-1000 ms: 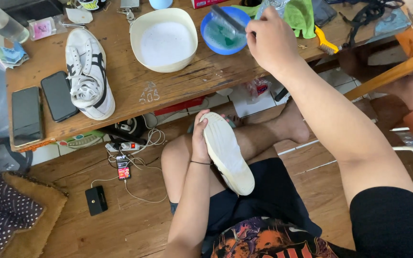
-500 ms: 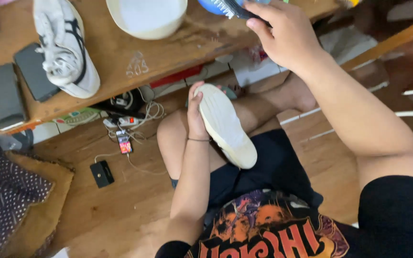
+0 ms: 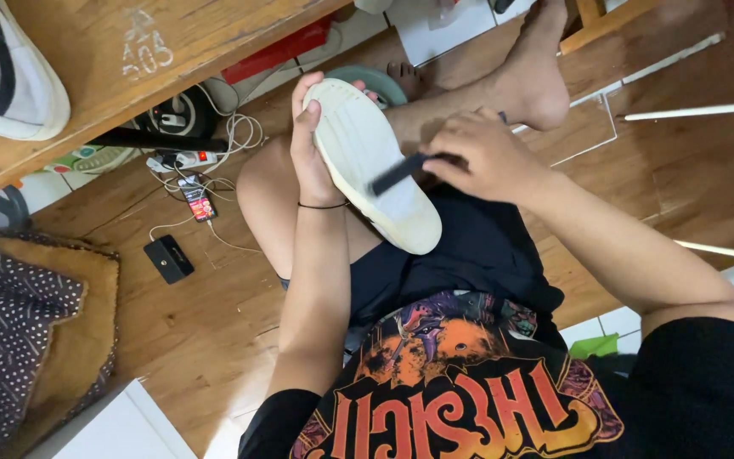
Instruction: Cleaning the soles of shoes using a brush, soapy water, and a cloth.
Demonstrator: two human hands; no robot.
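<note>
Home room: wooden floor, wooden desk, power strip, floor cushion.

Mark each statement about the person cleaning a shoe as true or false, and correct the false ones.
1. The left hand holds the white shoe sole-up over the lap. True.
2. The right hand holds a sponge. False: it holds a dark brush against the sole.
3. A second white shoe lies on the wooden table. True.
4. The person wears socks. False: the foot is bare.
5. A power strip lies on the floor under the table. True.
</note>
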